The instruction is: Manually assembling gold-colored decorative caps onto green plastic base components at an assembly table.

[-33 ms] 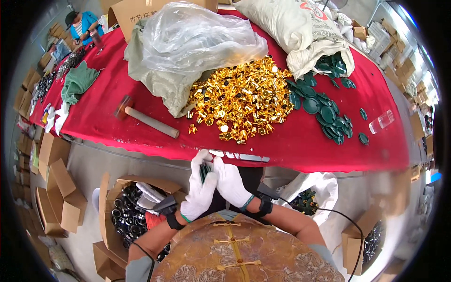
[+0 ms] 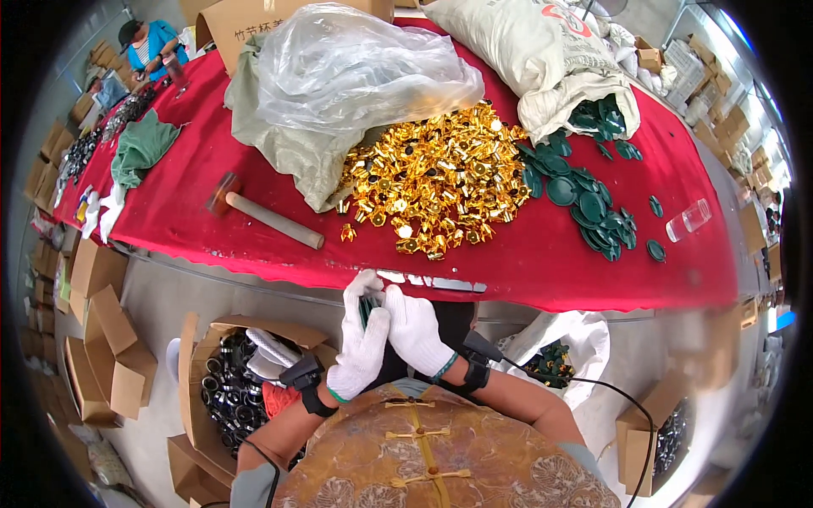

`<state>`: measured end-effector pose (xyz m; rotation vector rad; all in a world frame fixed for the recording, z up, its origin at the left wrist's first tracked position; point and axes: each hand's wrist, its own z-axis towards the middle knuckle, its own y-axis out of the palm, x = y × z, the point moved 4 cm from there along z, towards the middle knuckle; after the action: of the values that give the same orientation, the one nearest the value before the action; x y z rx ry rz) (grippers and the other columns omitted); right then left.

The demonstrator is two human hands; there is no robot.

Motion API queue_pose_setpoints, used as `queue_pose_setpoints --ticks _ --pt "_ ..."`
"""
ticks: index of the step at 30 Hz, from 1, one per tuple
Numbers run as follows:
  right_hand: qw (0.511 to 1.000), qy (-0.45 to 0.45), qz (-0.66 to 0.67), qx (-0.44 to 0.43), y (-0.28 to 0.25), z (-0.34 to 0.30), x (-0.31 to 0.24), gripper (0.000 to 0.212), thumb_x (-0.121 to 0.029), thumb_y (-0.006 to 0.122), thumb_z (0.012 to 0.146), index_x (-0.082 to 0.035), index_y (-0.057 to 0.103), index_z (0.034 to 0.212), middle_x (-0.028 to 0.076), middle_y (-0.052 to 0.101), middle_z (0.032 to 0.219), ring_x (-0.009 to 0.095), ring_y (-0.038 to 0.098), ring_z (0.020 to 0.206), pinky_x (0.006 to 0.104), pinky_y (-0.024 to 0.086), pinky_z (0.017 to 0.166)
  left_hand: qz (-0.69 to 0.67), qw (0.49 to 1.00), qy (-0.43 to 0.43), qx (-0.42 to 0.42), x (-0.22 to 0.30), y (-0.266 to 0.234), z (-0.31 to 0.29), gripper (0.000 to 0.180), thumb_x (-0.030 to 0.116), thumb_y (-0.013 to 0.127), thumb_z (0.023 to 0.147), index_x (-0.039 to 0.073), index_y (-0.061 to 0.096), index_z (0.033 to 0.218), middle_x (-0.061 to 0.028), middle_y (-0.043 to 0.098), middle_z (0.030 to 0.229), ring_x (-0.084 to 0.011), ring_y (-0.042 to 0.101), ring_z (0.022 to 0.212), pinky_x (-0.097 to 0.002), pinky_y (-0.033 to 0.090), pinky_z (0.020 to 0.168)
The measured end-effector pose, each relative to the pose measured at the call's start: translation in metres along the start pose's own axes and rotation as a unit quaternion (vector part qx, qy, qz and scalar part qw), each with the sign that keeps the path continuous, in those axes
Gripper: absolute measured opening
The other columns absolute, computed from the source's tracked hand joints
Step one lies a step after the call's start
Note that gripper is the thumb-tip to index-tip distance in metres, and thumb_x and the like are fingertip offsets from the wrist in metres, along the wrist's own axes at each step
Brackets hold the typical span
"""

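Both my hands wear white knitted gloves and meet just in front of the table's near edge. My left hand [image 2: 359, 356] is closed around dark green discs [image 2: 367, 310], seen edge-on between thumb and fingers; how many cannot be made out. Against it, my right hand [image 2: 415, 328] has its fingers drawn together, their tips touching the left hand's; anything in them is hidden. Beyond them lies a heap of shiny gold petal-shaped parts [image 2: 440, 182]. Right of that heap, loose dark green discs [image 2: 589, 206] spill from a white woven sack [image 2: 542, 63].
A hammer [image 2: 269, 220] lies left on the red-covered table [image 2: 195, 224], near a green cloth [image 2: 144, 148]. Clear plastic [image 2: 356, 72] covers another sack. A clear cup [image 2: 688, 220] lies right. Below stand a carton of black rings [image 2: 229, 389] and a white bag [image 2: 589, 339]. Another person [image 2: 152, 46] sits far left.
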<state>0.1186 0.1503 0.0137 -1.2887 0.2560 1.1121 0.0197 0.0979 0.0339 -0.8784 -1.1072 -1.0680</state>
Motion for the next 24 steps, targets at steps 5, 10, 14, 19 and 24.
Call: queue_pose_setpoints --ticks 5,10,14,19,24 --pt "0.978 -0.188 -0.013 0.09 -0.019 0.002 -0.007 0.021 -0.021 0.06 0.095 -0.01 0.06 0.077 0.009 0.056 0.066 0.031 0.06 0.056 0.0447 0.047 0.053 -0.091 0.985 -0.135 -0.064 -0.013 -0.017 0.001 0.047 0.044 0.035 0.115 0.006 0.056 0.133 -0.0058 0.062 0.112 -0.0111 0.06 0.102 -0.0317 0.051 0.093" --pt "0.978 -0.194 -0.016 0.075 -0.008 -0.007 -0.005 0.018 -0.022 0.059 0.095 -0.01 0.061 0.082 0.009 0.057 0.068 0.03 0.061 0.056 0.0442 0.046 0.052 -0.118 0.959 -0.249 -0.072 -0.022 -0.016 -0.015 0.04 0.038 0.033 0.115 0.007 0.057 0.12 -0.004 0.061 0.092 -0.0113 0.058 0.07 -0.0281 0.05 0.062" --pt "0.997 -0.056 0.049 0.009 0.006 -0.02 -0.005 0.011 -0.018 0.057 0.096 -0.008 0.059 0.093 0.013 0.058 0.072 0.035 0.061 0.061 0.043 0.048 0.054 0.08 0.991 -0.081 -0.064 0.017 -0.007 -0.013 0.024 0.017 0.044 0.106 0.001 0.051 0.122 -0.0119 0.052 0.103 -0.02 0.051 0.091 -0.0352 0.047 0.087" --pt "0.918 0.103 0.355 -0.145 0.041 -0.054 0.024 0.032 -0.034 0.04 0.113 -0.008 0.057 0.108 0.011 0.065 0.087 0.022 0.07 0.084 0.0416 0.054 0.066 0.267 0.929 0.183 -0.178 0.006 -0.01 -0.013 0.043 0.015 0.071 0.086 0.0 0.054 0.122 -0.0212 0.056 0.105 -0.0372 0.059 0.095 -0.0472 0.05 0.085" --pt "0.729 0.425 0.45 -0.294 0.01 -0.039 0.021 0.057 -0.055 0.041 0.109 -0.002 0.06 0.102 0.01 0.061 0.075 0.018 0.059 0.048 0.0362 0.043 0.03 0.112 0.983 0.01 -0.143 -0.007 -0.008 -0.013 0.036 0.01 0.064 0.093 0.001 0.051 0.126 -0.0143 0.057 0.106 -0.0273 0.059 0.098 -0.0404 0.051 0.085"
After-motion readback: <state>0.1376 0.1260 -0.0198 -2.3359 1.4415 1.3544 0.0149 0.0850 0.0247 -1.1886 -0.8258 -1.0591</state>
